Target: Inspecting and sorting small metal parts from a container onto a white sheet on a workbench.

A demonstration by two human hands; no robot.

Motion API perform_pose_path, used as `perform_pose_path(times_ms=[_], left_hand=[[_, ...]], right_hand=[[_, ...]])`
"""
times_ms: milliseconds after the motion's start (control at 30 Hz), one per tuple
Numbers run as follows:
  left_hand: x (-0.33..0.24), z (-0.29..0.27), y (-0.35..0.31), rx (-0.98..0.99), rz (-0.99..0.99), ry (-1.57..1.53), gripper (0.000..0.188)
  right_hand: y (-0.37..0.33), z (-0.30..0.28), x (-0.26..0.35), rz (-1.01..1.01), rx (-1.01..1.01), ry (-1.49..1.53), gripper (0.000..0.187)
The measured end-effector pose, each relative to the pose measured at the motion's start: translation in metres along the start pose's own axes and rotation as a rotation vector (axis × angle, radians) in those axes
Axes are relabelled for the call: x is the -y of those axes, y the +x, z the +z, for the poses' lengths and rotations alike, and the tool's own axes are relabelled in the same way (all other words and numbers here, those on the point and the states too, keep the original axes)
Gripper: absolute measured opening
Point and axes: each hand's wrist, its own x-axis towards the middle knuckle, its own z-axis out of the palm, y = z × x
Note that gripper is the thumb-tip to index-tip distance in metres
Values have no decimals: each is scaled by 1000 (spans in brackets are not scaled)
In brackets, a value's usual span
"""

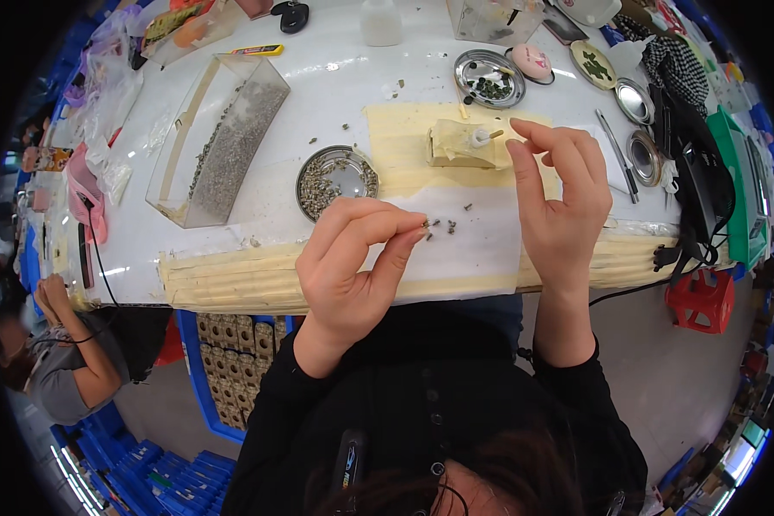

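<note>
My left hand (349,258) is closed in a pinch at the near side of the worktable. Between its thumb and forefinger is a small dark bead-like piece (425,224), partly hidden by the fingertips. Several similar loose pieces (451,228) lie on white paper (482,249) just right of those fingertips. My right hand (566,193) is raised, fingers curved, with a gap between thumb and forefinger and nothing visible in it. Left of its fingertips stands a cream, tape-covered block (447,144) with a small white nozzle (480,138). Beyond my left hand sits a round metal dish (301,189) of small grey pieces.
A clear box (172,185) of grey pieces lies tilted at left. Farther back are a second metal dish (462,73) and a white bottle (381,24). Tweezers-like tools (617,155) lie at right. A blue crate (199,378) stands below the table; another person (82,370) sits at left.
</note>
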Motion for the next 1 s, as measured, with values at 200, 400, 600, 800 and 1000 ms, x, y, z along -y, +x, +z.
perform_pose_path(times_ms=[200,400,600,800,1000], left_hand=[[1,0,0,-5,-25,-29,14],[-4,-4,0,39,-102,-117,14],[-9,-3,2,80,-139,-137,12],[-11,-3,1,81,-142,-139,13],[-12,-3,1,78,-134,-121,13]], right_hand=[[4,4,-3,-20,26,-34,11],[-8,-12,24,26,-69,302,8],[-30,-3,40,265,141,1082,15],[-34,-4,39,254,197,1091,15],[-36,-3,40,233,183,1083,15]])
